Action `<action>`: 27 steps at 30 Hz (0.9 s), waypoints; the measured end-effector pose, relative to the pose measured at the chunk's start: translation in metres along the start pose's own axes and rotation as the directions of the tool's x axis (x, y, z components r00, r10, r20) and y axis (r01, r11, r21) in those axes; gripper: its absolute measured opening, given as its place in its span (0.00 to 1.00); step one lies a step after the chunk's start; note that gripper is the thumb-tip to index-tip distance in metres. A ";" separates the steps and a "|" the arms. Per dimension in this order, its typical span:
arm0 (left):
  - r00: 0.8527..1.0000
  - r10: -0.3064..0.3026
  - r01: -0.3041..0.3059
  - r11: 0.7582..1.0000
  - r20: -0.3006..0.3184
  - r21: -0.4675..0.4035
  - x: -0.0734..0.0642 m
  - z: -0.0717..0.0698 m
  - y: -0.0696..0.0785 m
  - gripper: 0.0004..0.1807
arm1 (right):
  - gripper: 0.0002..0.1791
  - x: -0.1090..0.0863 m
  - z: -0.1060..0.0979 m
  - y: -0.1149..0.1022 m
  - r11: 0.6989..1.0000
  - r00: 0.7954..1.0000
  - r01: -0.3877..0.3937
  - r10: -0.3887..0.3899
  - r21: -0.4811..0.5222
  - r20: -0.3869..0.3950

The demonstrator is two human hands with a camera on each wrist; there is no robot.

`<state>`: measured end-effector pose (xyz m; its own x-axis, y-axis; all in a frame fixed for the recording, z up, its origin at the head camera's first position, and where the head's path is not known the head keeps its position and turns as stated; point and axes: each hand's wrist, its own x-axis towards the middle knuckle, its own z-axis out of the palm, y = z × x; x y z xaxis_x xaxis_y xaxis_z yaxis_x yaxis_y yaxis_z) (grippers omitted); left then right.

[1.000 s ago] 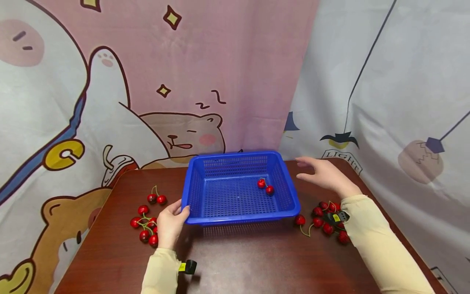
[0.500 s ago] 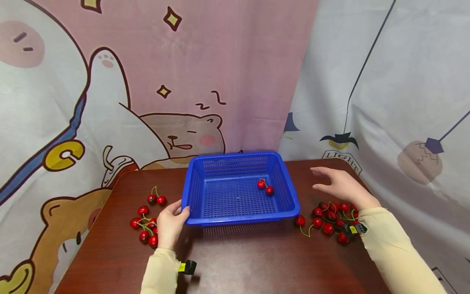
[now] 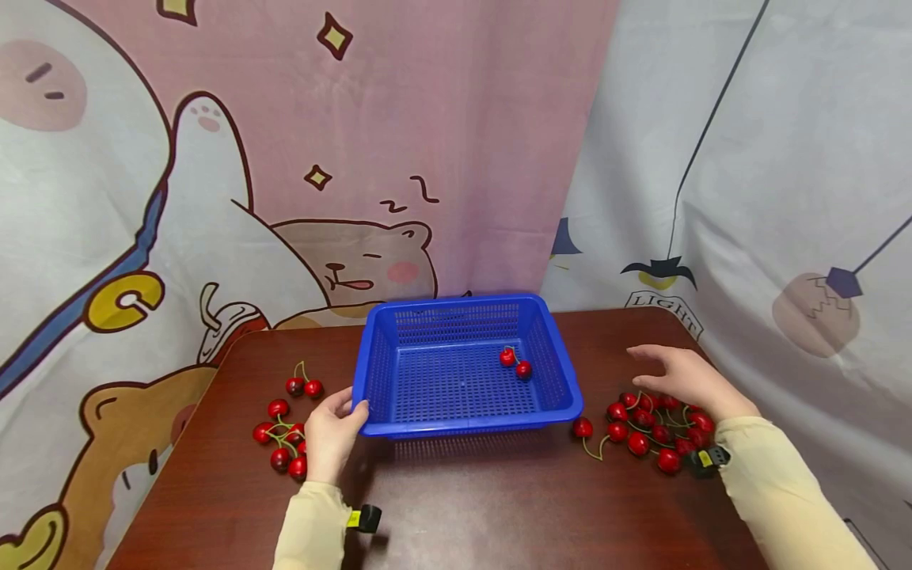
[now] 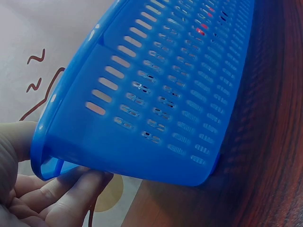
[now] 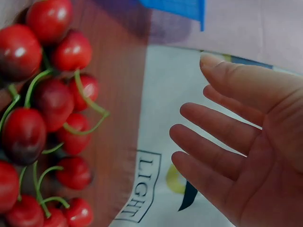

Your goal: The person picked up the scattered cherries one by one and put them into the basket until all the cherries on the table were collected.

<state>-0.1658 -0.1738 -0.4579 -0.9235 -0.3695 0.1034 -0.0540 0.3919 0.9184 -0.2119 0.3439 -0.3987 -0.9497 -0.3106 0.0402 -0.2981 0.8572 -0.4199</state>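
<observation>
Behind everything hangs a printed cloth (image 3: pixel 463 142), pink in the middle and whitish at both sides, with cartoon animals and, toward the right, the word LIGHT. Before it stands a dark reddish-brown table (image 3: pixel 484 507), its far corners rounded. At the far middle part of this table is a blue plastic basket (image 3: pixel 470 425), rectangular, with many small slots in its walls and floor.

Two cream sleeves (image 3: pixel 784 491) come from the near side. The left hand (image 3: pixel 332 439) holds the basket by its near left corner, the thumb upon the rim and the fingers under it, as the left wrist view shows. The right hand (image 3: pixel 687 380) is wide, with its thumb away from the fingers, and it hovers over the far side of a pile of cherries (image 3: pixel 639 443); in the right wrist view the fingers are spread and apart from the fruit. At each wrist is a small black device (image 3: pixel 369 518) with a yellow label.

The right pile is bigger than the left group of cherries (image 3: pixel 279 458), which lies beside the left hand and is partly hidden by it. Just behind this group is a pair on joined green stems (image 3: pixel 313 389). Two red cherries (image 3: pixel 523 370) lie inside the basket, toward its right wall. One single cherry (image 3: pixel 582 427) with a curved stem lies just outside the near right corner.
</observation>
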 end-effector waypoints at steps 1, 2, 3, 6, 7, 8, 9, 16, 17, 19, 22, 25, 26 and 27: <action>1.000 -0.001 0.001 1.000 -0.001 -0.004 0.000 0.000 0.000 0.19 | 0.30 -0.001 0.001 0.002 1.000 1.000 -0.004 0.004 0.000 0.005; 1.000 -0.002 0.002 1.000 -0.001 -0.009 0.000 0.000 0.000 0.19 | 0.30 -0.001 0.001 0.004 1.000 1.000 -0.009 0.009 -0.001 0.013; 1.000 -0.003 0.003 1.000 0.001 -0.012 0.001 0.000 -0.001 0.19 | 0.30 -0.001 0.002 0.006 1.000 1.000 -0.016 0.016 -0.001 0.022; 1.000 -0.006 0.006 1.000 0.001 -0.016 0.001 0.001 -0.001 0.19 | 0.29 -0.001 0.005 0.013 0.999 0.998 -0.036 0.036 -0.005 0.051; 1.000 -0.007 0.007 1.000 0.000 -0.017 0.001 0.001 -0.001 0.19 | 0.28 -0.001 0.005 0.015 0.999 0.997 -0.041 0.041 -0.006 0.062; 1.000 -0.007 0.007 1.000 0.001 -0.016 0.000 0.001 -0.001 0.19 | 0.28 -0.001 0.007 0.017 0.999 0.997 -0.045 0.045 -0.008 0.070; 1.000 -0.007 0.007 1.000 0.001 -0.015 0.000 0.001 -0.001 0.19 | 0.27 0.000 0.008 0.019 0.999 0.996 -0.045 0.046 -0.012 0.079; 1.000 -0.006 0.006 1.000 0.001 -0.013 0.000 0.001 -0.001 0.19 | 0.22 0.003 0.015 0.029 0.998 0.989 -0.045 0.052 -0.052 0.139; 1.000 -0.006 0.006 1.000 0.000 -0.015 0.001 0.001 -0.001 0.19 | 0.22 0.003 0.016 0.030 0.998 0.988 -0.041 0.048 -0.054 0.147; 1.000 -0.008 0.008 1.000 0.000 -0.017 0.001 0.001 -0.001 0.20 | 0.21 0.003 0.018 0.031 0.998 0.987 -0.034 0.043 -0.060 0.156; 1.000 -0.009 0.009 1.000 0.001 -0.014 0.000 0.001 -0.001 0.20 | 0.19 0.004 0.021 0.033 0.997 0.986 -0.031 0.043 -0.077 0.161; 1.000 -0.009 0.009 1.000 0.002 -0.005 -0.001 0.000 0.000 0.20 | 0.18 0.005 0.025 0.035 0.996 0.986 -0.031 0.045 -0.089 0.159; 1.000 -0.010 0.010 1.000 0.002 -0.003 -0.001 0.000 0.000 0.20 | 0.18 0.006 0.026 0.036 0.995 0.986 -0.032 0.046 -0.090 0.158; 1.000 -0.010 0.010 1.000 0.004 -0.003 -0.002 0.000 0.000 0.20 | 0.17 0.006 0.027 0.036 0.995 0.986 -0.032 0.047 -0.093 0.159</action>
<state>-0.1643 -0.1731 -0.4578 -0.9244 -0.3701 0.0924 -0.0625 0.3859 0.9204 -0.2260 0.3621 -0.4379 -0.9351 -0.3317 -0.1245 -0.2751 0.9012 -0.3349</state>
